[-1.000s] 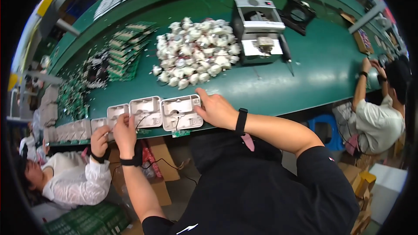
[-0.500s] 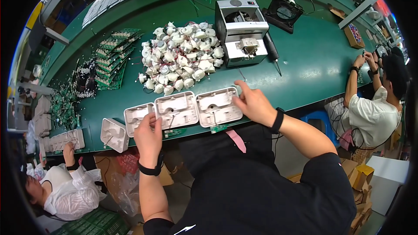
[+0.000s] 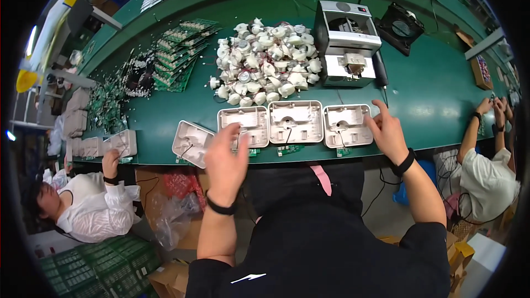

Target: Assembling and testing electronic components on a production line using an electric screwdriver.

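Several white plastic housings with open tops stand in a row along the bench's near edge, each with a dark wire and a small green circuit board at its front. My left hand [image 3: 225, 157], slightly blurred, hovers over the front corner of one housing [image 3: 255, 117], fingers apart and holding nothing. To its left sits a tilted housing [image 3: 186, 132]. The middle housing [image 3: 295, 111] is untouched. At the right end of the row, my right hand [image 3: 389, 135] is open, thumb and index finger spread beside the edge of the last housing [image 3: 346, 116]; contact is hard to tell.
Behind the row lies a heap of white motor-like parts [image 3: 268, 66]. A grey-white machine [image 3: 348, 44], a black fan [image 3: 402, 26] and a black-handled tool [image 3: 381, 69] stand right of it. Green circuit boards [image 3: 179, 58] are stacked left. Co-workers sit on both sides.
The row of housings has slid right along the bench, and its overlapping left part now sits more spread out. My left hand has come up off the housings; my right hand has moved right.
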The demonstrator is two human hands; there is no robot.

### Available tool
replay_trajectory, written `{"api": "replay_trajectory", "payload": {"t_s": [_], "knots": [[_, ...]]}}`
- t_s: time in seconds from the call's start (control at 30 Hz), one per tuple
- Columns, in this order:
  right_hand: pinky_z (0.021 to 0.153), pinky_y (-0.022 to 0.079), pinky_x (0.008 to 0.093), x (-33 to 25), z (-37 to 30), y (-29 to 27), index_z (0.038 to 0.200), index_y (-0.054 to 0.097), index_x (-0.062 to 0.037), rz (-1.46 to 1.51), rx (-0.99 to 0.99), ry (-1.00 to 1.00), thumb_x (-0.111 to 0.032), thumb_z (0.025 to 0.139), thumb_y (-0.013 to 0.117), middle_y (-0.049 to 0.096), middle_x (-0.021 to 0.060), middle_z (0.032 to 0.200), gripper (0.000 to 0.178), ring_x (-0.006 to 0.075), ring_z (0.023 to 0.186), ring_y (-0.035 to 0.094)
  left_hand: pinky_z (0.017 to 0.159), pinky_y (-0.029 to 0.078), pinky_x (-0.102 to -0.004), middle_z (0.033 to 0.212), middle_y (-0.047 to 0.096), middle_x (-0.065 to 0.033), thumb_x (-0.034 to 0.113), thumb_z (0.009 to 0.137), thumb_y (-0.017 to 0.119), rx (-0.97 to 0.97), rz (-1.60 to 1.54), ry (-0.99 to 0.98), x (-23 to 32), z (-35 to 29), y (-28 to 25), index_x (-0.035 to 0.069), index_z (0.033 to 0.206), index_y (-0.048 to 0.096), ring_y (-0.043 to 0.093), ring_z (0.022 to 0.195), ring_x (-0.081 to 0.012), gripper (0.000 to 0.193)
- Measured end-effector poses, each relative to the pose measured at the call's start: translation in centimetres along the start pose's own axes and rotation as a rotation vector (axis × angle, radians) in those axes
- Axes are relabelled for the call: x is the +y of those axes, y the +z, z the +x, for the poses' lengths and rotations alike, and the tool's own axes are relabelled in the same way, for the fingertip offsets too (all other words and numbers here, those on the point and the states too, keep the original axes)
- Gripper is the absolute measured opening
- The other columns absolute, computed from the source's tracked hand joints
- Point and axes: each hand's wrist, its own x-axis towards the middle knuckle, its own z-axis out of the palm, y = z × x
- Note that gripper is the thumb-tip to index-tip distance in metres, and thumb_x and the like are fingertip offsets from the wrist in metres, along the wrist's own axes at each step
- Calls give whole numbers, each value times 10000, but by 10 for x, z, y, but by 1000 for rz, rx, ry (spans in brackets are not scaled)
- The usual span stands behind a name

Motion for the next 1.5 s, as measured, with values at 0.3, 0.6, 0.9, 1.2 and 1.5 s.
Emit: {"api": "replay_trajectory", "payload": {"t_s": [0.3, 0.6, 0.9, 1.2, 1.5], "knots": [[620, 523, 356, -5, 1, 4, 1319, 528, 25, 66, -14, 18, -175, 987, 663, 693, 171, 749, 410, 245, 633, 675, 780, 558, -380, 902, 745, -125, 129, 888, 718, -165, 414, -170, -71, -17, -49, 50, 1124, 708, 717, 824, -280, 248], [625, 538, 353, -2, -6, 4, 1303, 539, 21, 80, 4, 35, -167, 982, 667, 701, 173, 769, 394, 251, 655, 703, 743, 541, -355, 895, 751, -151, 144, 936, 691, -49, 173, -162, -76, 2, -20, 18, 1111, 727, 718, 797, -270, 219], [622, 540, 363, 18, -2, -11, 1278, 563, 20, 38, 51, 29, -159, 973, 666, 707, 185, 782, 369, 275, 652, 705, 733, 536, -347, 886, 750, -149, 160, 959, 683, -94, 16, -226, -47, -3, -2, -6, 1121, 727, 700, 784, -229, 236], [613, 539, 373, 22, 10, -25, 1237, 601, -1, -90, 59, -1, -167, 958, 686, 713, 170, 805, 335, 292, 659, 700, 773, 554, -382, 910, 745, -168, 150, 930, 709, -111, 128, -138, -27, 8, -5, -13, 1075, 725, 720, 818, -293, 218], [677, 573, 425, -120, 100, 28, 975, 642, -50, -279, -11, -783, -144, 861, 666, 633, 123, 902, 149, 335, 798, 690, 747, 554, -433, 992, 672, -124, 168, 809, 793, -404, 226, 541, 42, 110, 39, 66, 1115, 672, 687, 899, -315, 344]]}}
